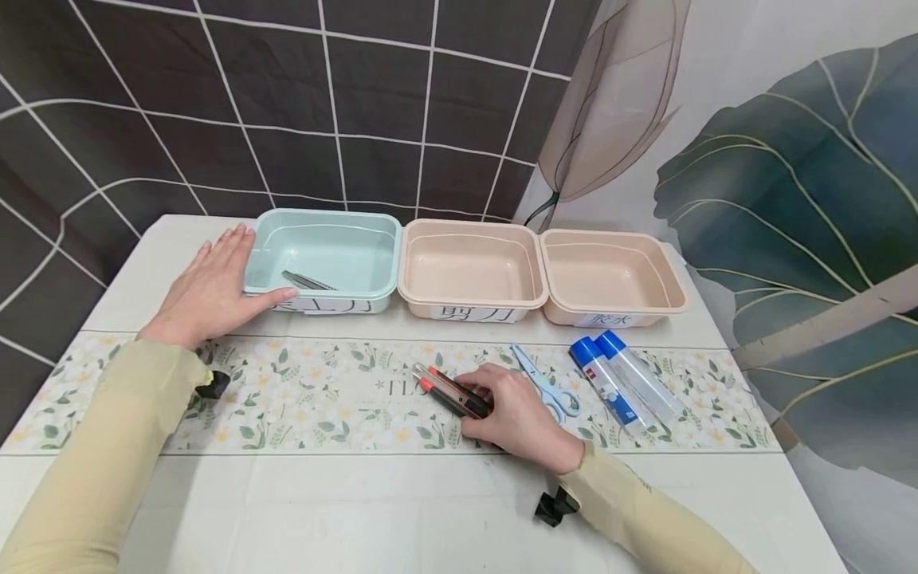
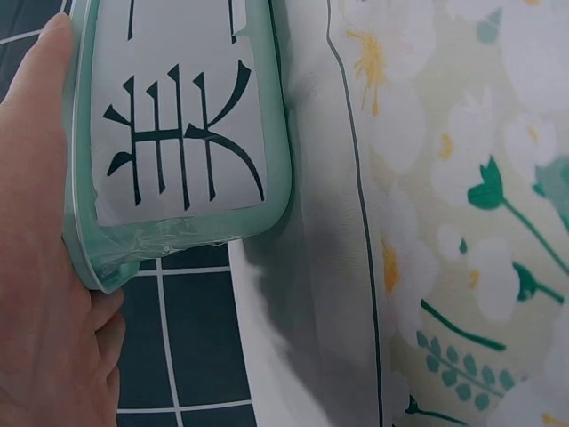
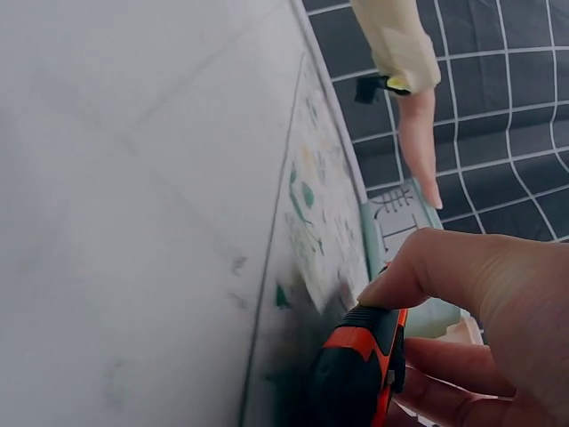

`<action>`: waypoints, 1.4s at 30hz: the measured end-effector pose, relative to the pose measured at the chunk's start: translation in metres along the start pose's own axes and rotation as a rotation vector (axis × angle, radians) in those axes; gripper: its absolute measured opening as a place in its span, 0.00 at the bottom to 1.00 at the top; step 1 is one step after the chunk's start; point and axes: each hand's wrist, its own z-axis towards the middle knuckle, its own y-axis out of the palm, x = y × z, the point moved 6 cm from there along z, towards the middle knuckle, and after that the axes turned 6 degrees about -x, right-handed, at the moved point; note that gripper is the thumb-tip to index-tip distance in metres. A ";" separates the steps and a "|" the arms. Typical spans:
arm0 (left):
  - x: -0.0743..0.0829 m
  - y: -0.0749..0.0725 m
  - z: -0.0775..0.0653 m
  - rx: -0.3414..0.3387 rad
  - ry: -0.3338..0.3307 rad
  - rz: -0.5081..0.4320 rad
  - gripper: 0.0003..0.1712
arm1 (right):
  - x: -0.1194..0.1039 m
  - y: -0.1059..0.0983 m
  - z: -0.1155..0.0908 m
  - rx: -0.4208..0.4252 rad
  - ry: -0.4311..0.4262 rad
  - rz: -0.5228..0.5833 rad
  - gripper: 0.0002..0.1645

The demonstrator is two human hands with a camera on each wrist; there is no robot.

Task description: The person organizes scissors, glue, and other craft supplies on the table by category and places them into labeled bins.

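Observation:
My right hand (image 1: 512, 410) pinches a black and orange utility knife (image 1: 452, 391) low over the flowered strip of the table. The right wrist view shows the thumb on the knife's black grip (image 3: 342, 382) and the fingers on its other side. My left hand (image 1: 215, 287) rests against the left end of a light green bin (image 1: 330, 301), fingers straight and thumb along the front rim. Inside that bin lies a slim grey cutter (image 1: 308, 281). Blue-handled scissors (image 1: 548, 387) lie just beyond my right hand.
Two beige bins, a middle one (image 1: 473, 301) and a right one (image 1: 613, 307), stand beside the green bin, with labels on their fronts. Two blue-capped glue tubes, one labelled (image 1: 613, 387) and one clear (image 1: 645, 383), lie right of the scissors. A dark tiled backdrop (image 1: 287, 104) rises behind.

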 end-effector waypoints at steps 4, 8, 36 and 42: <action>0.000 0.000 0.001 0.000 0.004 0.001 0.66 | -0.002 -0.004 0.003 0.005 -0.011 0.002 0.30; 0.000 0.000 0.001 0.001 0.002 0.002 0.66 | -0.005 -0.012 0.007 0.010 -0.018 0.018 0.30; 0.000 0.000 -0.001 -0.015 -0.012 0.006 0.68 | -0.057 -0.082 0.061 0.182 -0.221 0.128 0.28; 0.001 0.000 -0.002 -0.011 -0.010 0.003 0.67 | -0.067 -0.091 0.081 0.190 -0.230 0.185 0.28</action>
